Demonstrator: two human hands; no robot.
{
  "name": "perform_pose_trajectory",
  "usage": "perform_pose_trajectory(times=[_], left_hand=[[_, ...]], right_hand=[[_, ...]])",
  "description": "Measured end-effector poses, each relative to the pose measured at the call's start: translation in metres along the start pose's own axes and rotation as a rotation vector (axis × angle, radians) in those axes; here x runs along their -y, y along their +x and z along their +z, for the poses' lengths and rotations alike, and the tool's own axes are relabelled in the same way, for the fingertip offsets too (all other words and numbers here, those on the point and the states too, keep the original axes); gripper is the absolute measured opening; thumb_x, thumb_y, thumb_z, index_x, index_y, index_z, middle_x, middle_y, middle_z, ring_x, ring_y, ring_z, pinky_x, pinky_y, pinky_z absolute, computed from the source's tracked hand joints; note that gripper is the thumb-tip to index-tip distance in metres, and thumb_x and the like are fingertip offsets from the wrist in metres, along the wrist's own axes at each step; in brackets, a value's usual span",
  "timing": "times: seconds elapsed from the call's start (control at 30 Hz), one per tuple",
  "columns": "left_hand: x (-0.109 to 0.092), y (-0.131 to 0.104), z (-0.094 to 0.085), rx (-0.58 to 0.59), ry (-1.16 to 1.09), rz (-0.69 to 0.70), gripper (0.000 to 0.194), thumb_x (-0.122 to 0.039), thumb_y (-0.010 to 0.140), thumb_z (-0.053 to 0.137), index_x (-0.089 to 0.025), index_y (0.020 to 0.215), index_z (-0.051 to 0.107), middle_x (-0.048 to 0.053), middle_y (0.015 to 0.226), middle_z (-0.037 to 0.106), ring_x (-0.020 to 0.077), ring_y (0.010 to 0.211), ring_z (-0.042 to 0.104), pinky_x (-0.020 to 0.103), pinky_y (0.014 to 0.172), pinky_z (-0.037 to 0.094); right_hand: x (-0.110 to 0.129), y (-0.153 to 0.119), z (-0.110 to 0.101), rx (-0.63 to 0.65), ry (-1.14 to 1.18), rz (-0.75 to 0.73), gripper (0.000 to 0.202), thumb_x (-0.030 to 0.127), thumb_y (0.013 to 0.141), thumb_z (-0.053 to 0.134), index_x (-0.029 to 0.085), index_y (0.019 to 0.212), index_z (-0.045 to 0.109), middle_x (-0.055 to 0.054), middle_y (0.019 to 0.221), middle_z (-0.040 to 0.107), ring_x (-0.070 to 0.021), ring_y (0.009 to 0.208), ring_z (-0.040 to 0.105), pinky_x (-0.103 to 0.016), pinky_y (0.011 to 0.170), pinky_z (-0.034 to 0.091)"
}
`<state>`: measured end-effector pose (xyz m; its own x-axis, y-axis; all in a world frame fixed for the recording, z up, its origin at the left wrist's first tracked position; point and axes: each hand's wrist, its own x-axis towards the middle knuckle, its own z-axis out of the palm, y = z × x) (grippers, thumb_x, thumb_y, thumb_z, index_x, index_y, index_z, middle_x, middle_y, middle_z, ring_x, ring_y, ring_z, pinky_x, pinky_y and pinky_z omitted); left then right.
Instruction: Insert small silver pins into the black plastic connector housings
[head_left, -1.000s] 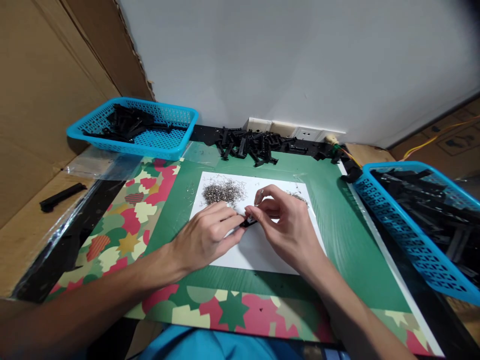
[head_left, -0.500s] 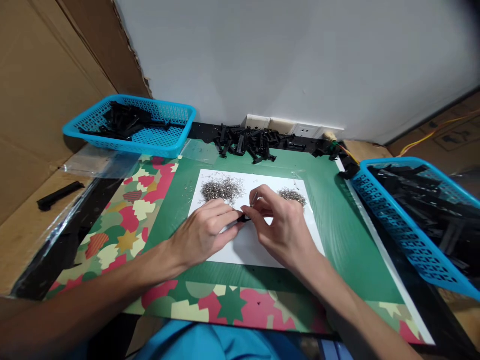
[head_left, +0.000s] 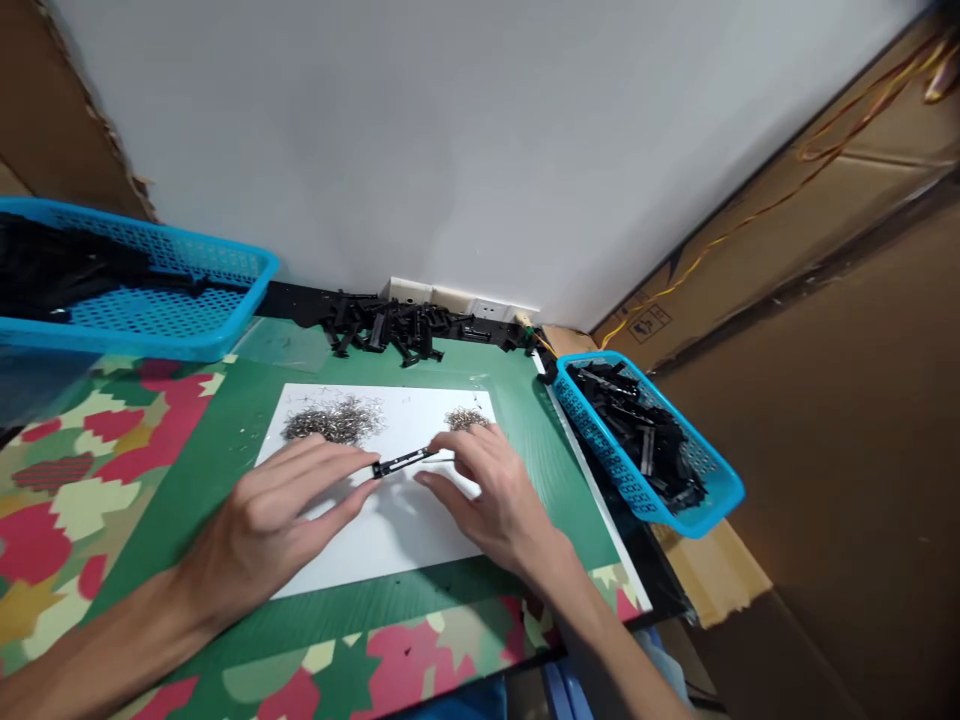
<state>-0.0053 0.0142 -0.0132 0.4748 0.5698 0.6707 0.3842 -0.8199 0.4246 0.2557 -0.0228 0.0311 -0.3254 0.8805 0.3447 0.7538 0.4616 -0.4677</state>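
A slim black part (head_left: 403, 462) with pale spots hangs level over the white sheet (head_left: 337, 555). Its left end is pinched between the thumb and fingers of my left hand (head_left: 289, 505). At its right end, the forefinger of my right hand (head_left: 487, 490) touches it, and a thin metal tool (head_left: 439, 460) shows between that hand's fingers. Behind my left hand lies a larger pile of small metal pieces (head_left: 334, 418); a smaller pile (head_left: 465, 418) is just beyond my right hand.
Many black parts (head_left: 397, 325) lie heaped along the wall. Blue baskets with black parts stand at the left (head_left: 225, 345) and right (head_left: 720, 500). Sockets (head_left: 487, 309) and yellow wires (head_left: 701, 258) are at the back. Cardboard (head_left: 840, 450) rises at the right.
The view has swung to the right. My hands have drawn apart, and the black part, mostly hidden between them before, now shows along its length.
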Motion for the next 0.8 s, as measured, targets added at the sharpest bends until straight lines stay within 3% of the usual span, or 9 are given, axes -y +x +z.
perform_pose_trajectory(times=[0.13, 0.2, 0.33, 0.43, 0.57, 0.67, 0.73, 0.8], left_hand=[[-0.01, 0.006, -0.003, 0.023, -0.001, 0.001, 0.024, -0.012, 0.099, 0.068, -0.017, 0.122, 0.07, 0.011, 0.109, 0.079, 0.0256, 0.1, 0.073, 0.043, 0.088, 0.06], [-0.014, 0.007, -0.002, 0.034, -0.024, 0.016, 0.024, -0.012, 0.099, 0.068, -0.017, 0.122, 0.07, 0.011, 0.109, 0.079, 0.0251, 0.099, 0.074, 0.042, 0.088, 0.061], [-0.022, 0.006, 0.002, 0.066, -0.089, 0.072, 0.027, -0.01, 0.098, 0.066, -0.017, 0.124, 0.07, 0.01, 0.107, 0.08, 0.0241, 0.095, 0.075, 0.04, 0.086, 0.062], [-0.029, 0.003, 0.004, 0.071, -0.113, 0.108, 0.028, -0.007, 0.098, 0.064, -0.017, 0.124, 0.07, 0.01, 0.105, 0.08, 0.0227, 0.089, 0.075, 0.038, 0.08, 0.062], [-0.03, 0.0, 0.007, 0.107, -0.14, 0.111, 0.033, -0.008, 0.099, 0.063, -0.016, 0.132, 0.066, 0.01, 0.112, 0.079, 0.0228, 0.093, 0.075, 0.038, 0.081, 0.061], [-0.027, -0.002, 0.009, 0.136, -0.144, 0.084, 0.032, -0.008, 0.101, 0.06, -0.017, 0.131, 0.066, 0.011, 0.112, 0.078, 0.0231, 0.095, 0.074, 0.039, 0.08, 0.06], [-0.024, -0.004, 0.009, 0.158, -0.141, 0.076, 0.032, -0.004, 0.101, 0.055, -0.017, 0.128, 0.067, 0.011, 0.11, 0.077, 0.0227, 0.093, 0.073, 0.038, 0.079, 0.059], [-0.024, -0.005, 0.01, 0.18, -0.136, 0.08, 0.035, -0.001, 0.099, 0.052, -0.017, 0.125, 0.068, 0.011, 0.109, 0.076, 0.0227, 0.092, 0.073, 0.038, 0.079, 0.058]], right_hand=[[-0.01, -0.025, -0.005, -0.177, 0.052, 0.094, 0.019, 0.028, 0.1, 0.069, 0.024, 0.118, 0.064, 0.001, 0.077, 0.058, -0.0181, 0.068, 0.05, -0.039, 0.08, 0.046], [-0.01, -0.031, -0.01, -0.23, 0.043, 0.064, 0.015, 0.024, 0.1, 0.068, 0.025, 0.114, 0.066, 0.004, 0.07, 0.051, -0.0174, 0.062, 0.046, -0.038, 0.074, 0.045], [0.001, -0.034, -0.015, -0.174, -0.025, -0.125, 0.015, 0.017, 0.098, 0.067, 0.025, 0.11, 0.071, 0.002, 0.066, 0.054, -0.0184, 0.064, 0.049, -0.034, 0.064, 0.039], [0.013, -0.036, -0.015, -0.108, -0.1, -0.203, 0.02, 0.01, 0.1, 0.056, 0.023, 0.098, 0.072, -0.001, 0.066, 0.058, -0.0191, 0.065, 0.05, -0.034, 0.063, 0.038], [0.008, -0.043, -0.031, -0.195, -0.207, -0.243, 0.026, 0.003, 0.097, 0.051, 0.022, 0.096, 0.069, -0.001, 0.063, 0.055, -0.0184, 0.061, 0.046, -0.034, 0.061, 0.036], [-0.023, -0.054, -0.064, -0.291, -0.378, -0.096, 0.014, 0.013, 0.098, 0.061, 0.024, 0.099, 0.071, -0.003, 0.07, 0.062, -0.021, 0.065, 0.052, -0.036, 0.066, 0.041], [-0.051, -0.067, -0.091, -0.4, -0.544, 0.152, 0.011, 0.03, 0.098, 0.065, 0.023, 0.099, 0.074, -0.005, 0.073, 0.063, -0.0241, 0.066, 0.056, -0.038, 0.065, 0.044], [-0.078, -0.081, -0.116, -0.492, -0.68, 0.376, 0.023, 0.043, 0.096, 0.064, 0.023, 0.098, 0.076, -0.007, 0.074, 0.064, -0.0284, 0.068, 0.06, -0.04, 0.064, 0.046]])
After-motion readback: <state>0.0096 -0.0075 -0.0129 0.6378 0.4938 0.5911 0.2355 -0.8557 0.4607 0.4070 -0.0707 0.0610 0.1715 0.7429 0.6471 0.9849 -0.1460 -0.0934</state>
